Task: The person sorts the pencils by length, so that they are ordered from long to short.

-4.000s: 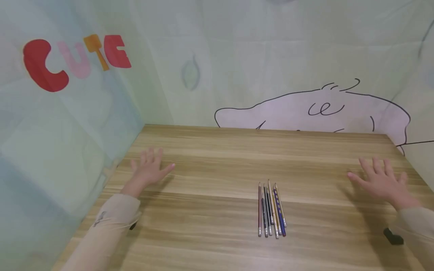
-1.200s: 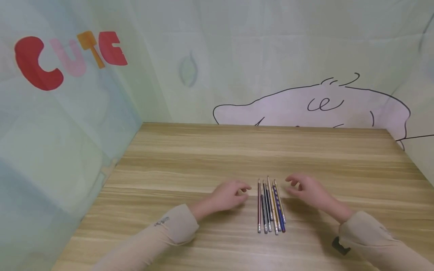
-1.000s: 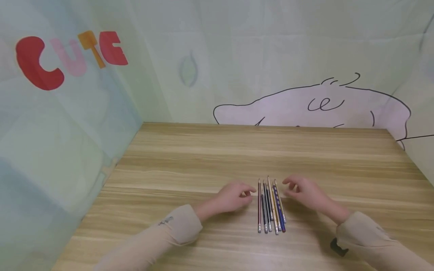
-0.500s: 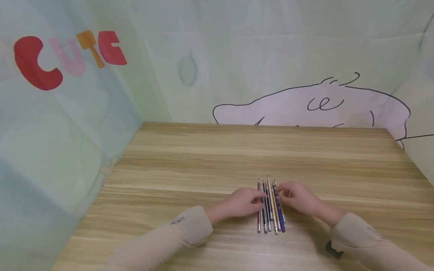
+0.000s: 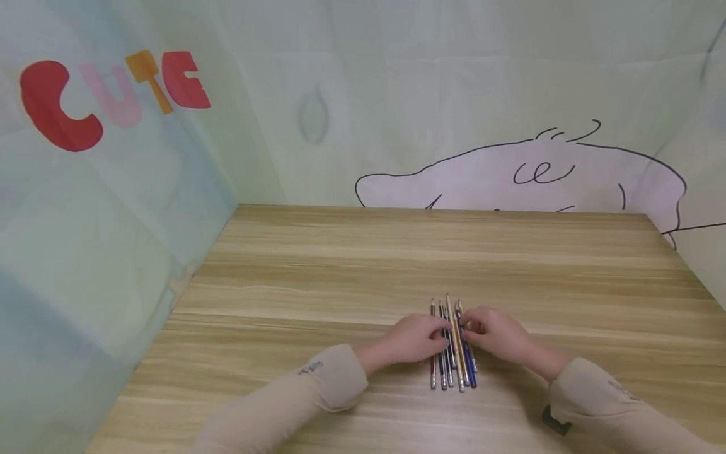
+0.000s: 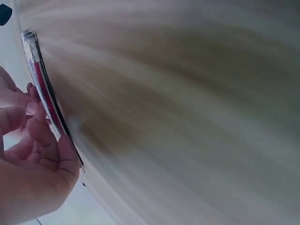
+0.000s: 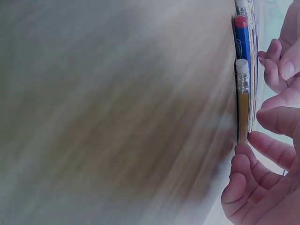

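Several pencils lie side by side on the wooden table, tips away from me and eraser ends toward me. Among them are a dark red pencil (image 5: pixel 433 372) at the left and a blue pencil (image 5: pixel 473 377) at the right. My left hand (image 5: pixel 416 338) reaches over the left pencils, thumb and forefinger apart above the middle ones. From the other side, my right hand (image 5: pixel 499 334) has its bent fingers at the right-hand pencils. In the right wrist view a yellow pencil (image 7: pixel 243 112) touches or nearly touches the fingertips. The fingers hide the pencils' middles.
The wooden table (image 5: pixel 317 252) runs back to a printed cloth backdrop (image 5: pixel 397 94) with a cartoon outline. Another cloth with coloured letters (image 5: pixel 62 107) hangs along the left edge. A dark object (image 5: pixel 554 421) shows beneath the right sleeve.
From spread wide at the table's two sides, both hands have come in to the pencils. Lately the left has moved right over them and the right slightly left. The pencils lie about as before.
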